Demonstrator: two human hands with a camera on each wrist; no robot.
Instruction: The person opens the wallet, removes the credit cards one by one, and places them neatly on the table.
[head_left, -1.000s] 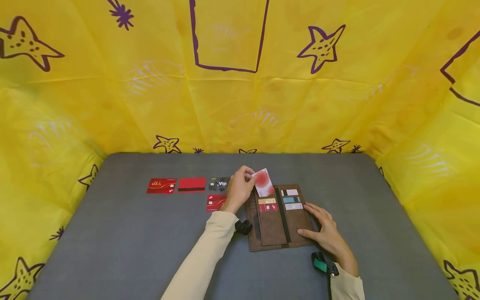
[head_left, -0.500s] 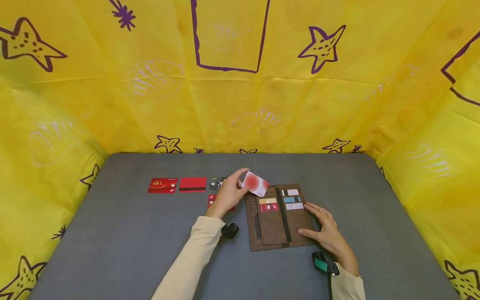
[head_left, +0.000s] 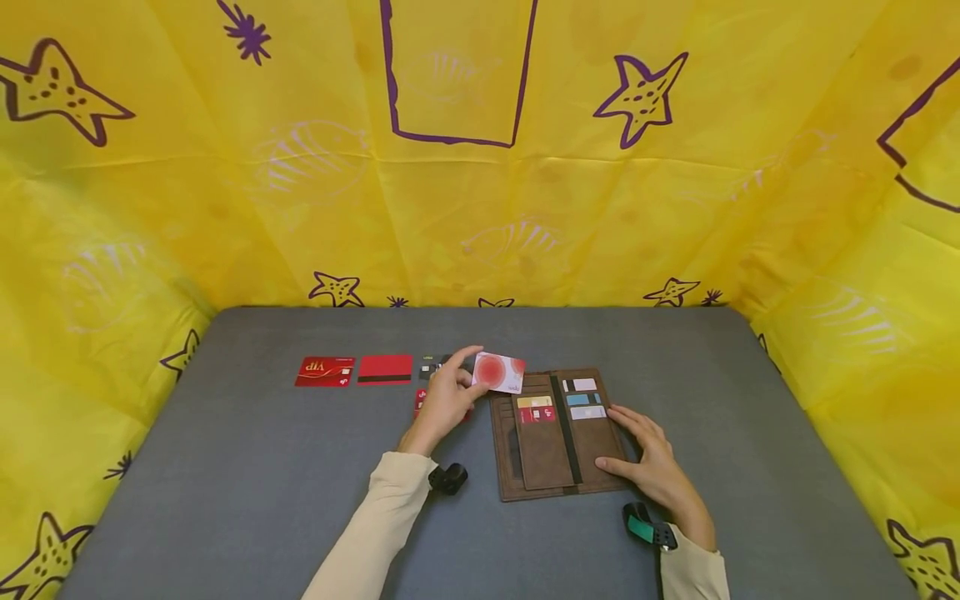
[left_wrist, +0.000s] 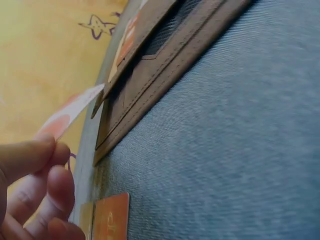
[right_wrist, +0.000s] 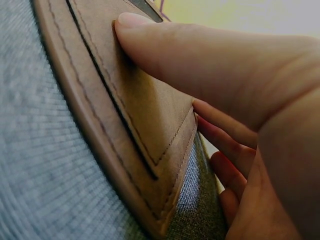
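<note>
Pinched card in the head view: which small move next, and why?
Probably carry the card left, toward the loose cards: the left hand pinches it near the wallet, and it has moved that way over the last second.

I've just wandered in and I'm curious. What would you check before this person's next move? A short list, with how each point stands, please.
1. White card with red circles pinched by the left hand: ok.
2. Brown wallet open on the grey table: ok.
3. Right hand resting on the wallet's right side: ok.
4. White card free of the wallet: cannot tell; they overlap in the head view.
5. Red VIP card and black-striped red card in full sight: ok.
6. Dark card in full sight: not ok; the left hand partly covers it.
</note>
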